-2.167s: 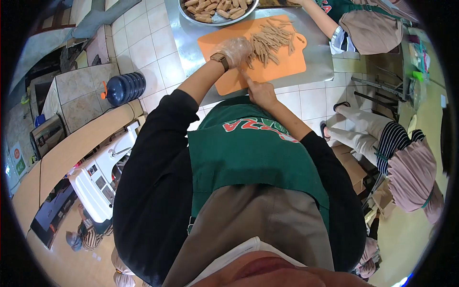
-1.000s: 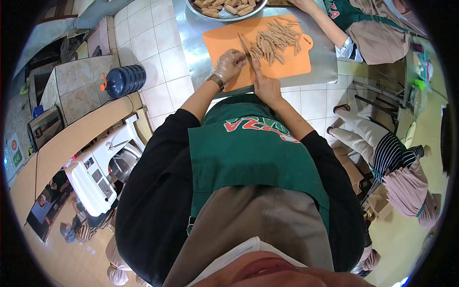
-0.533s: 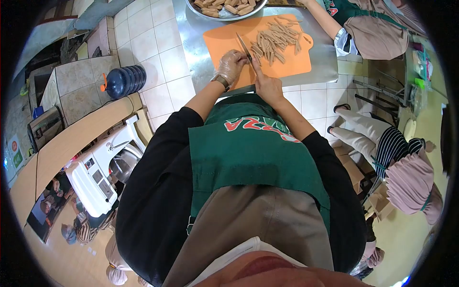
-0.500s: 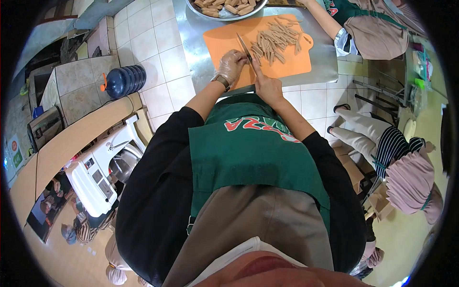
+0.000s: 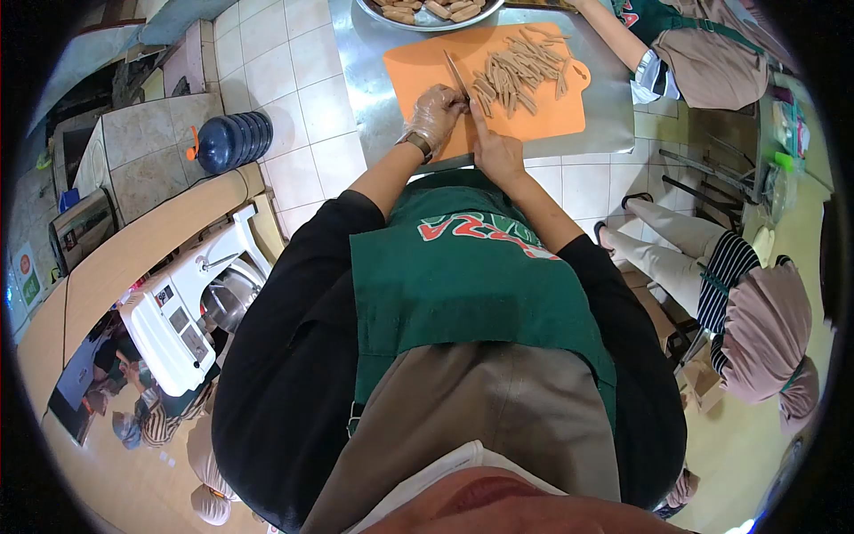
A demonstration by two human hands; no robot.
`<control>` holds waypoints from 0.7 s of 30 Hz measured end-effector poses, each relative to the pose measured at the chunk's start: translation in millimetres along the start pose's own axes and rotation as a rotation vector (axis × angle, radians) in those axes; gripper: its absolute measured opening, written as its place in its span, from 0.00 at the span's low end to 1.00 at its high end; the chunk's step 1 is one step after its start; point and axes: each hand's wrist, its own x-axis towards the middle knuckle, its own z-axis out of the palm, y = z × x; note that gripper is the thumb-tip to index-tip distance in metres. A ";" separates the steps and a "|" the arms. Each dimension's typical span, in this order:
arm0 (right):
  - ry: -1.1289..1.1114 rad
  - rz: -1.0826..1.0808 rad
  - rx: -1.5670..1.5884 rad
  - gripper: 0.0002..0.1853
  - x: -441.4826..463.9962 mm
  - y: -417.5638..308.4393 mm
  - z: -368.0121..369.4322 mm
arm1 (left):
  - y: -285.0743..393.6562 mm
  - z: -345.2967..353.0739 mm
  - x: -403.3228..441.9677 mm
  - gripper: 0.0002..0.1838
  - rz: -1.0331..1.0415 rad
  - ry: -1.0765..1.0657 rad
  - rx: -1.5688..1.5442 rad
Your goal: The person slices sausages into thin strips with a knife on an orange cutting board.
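Note:
My right hand (image 5: 500, 153) is closed round the handle of a knife (image 5: 455, 71), its index finger stretched along the top. The blade points away from me over an orange cutting board (image 5: 418, 73). In a clear plastic glove, my left hand (image 5: 434, 116) presses on the board just left of the blade, fingers curled together. Whatever those fingers pinch is mostly hidden. A loose pile of thin brown strips (image 5: 514, 78) lies on the board to the right of the knife.
The board rests on a metal table (image 5: 614, 135). At its far edge stands a metal bowl (image 5: 427, 28) of brown sausage-shaped pieces (image 5: 436, 9). Another person's arm (image 5: 614, 34) reaches in from the right. A large blue water bottle (image 5: 233, 142) lies to the left.
The view has shifted slightly, so the board and table appear a little further right. Both hands stay at the knife, and the strips lie as before.

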 end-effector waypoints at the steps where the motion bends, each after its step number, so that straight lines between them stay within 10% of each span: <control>1: 0.003 -0.004 -0.002 0.43 -2.0 0.0 -1.0 | 0.1 0.2 -1.4 0.05 -0.002 0.036 -0.021; 21: -0.032 0.042 -0.007 0.43 -1.6 -8.7 -4.6 | -6.8 4.9 -1.5 0.05 -0.024 0.083 -0.073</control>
